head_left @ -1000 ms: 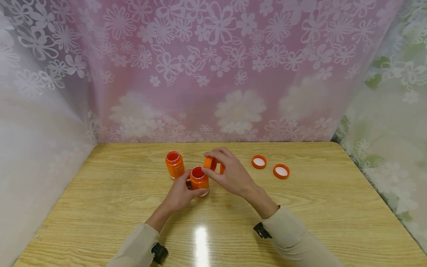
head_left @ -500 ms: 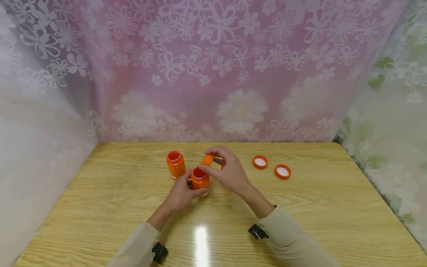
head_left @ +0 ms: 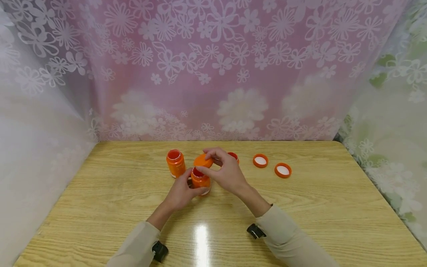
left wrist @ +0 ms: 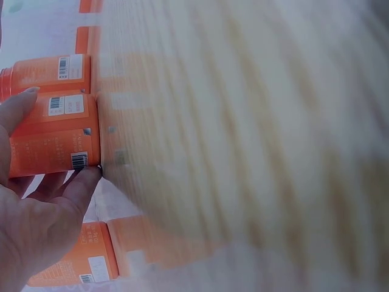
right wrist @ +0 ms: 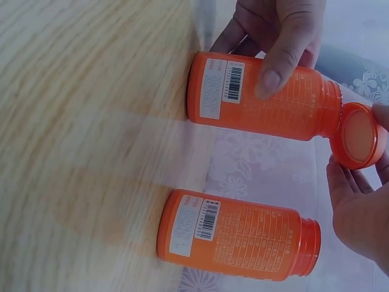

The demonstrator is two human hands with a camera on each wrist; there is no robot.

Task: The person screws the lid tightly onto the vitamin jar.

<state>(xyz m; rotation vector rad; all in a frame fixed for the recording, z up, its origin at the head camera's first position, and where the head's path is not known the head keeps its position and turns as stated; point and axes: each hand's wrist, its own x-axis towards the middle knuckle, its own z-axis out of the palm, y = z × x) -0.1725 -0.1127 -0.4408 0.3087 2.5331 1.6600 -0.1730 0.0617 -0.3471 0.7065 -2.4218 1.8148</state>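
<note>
My left hand (head_left: pixel 180 193) grips an open orange jar (head_left: pixel 201 183) standing upright on the table, thumb on the near side. Between the fingers and thumb of my right hand (head_left: pixel 228 173) is an orange screw lid (head_left: pixel 202 160), tilted at the jar's mouth. The right wrist view shows the lid's pale underside (right wrist: pixel 358 132) close against the rim; whether they touch I cannot tell. Another uncapped jar (head_left: pixel 176 166) stands just left of the held one. A third uncapped jar (head_left: pixel 234 156) is partly hidden behind my right hand.
Two more orange lids, one nearer the back (head_left: pixel 260 161) and one further right (head_left: pixel 282 170), lie with white undersides up on the wooden table (head_left: pixel 320 207). A floral curtain (head_left: pixel 240 74) hangs behind the table's far edge.
My right hand has shifted slightly left and turned the lid from on edge to tilted, top facing up, over the mouth. The third jar's rim has come into view. My left hand keeps its grip.
</note>
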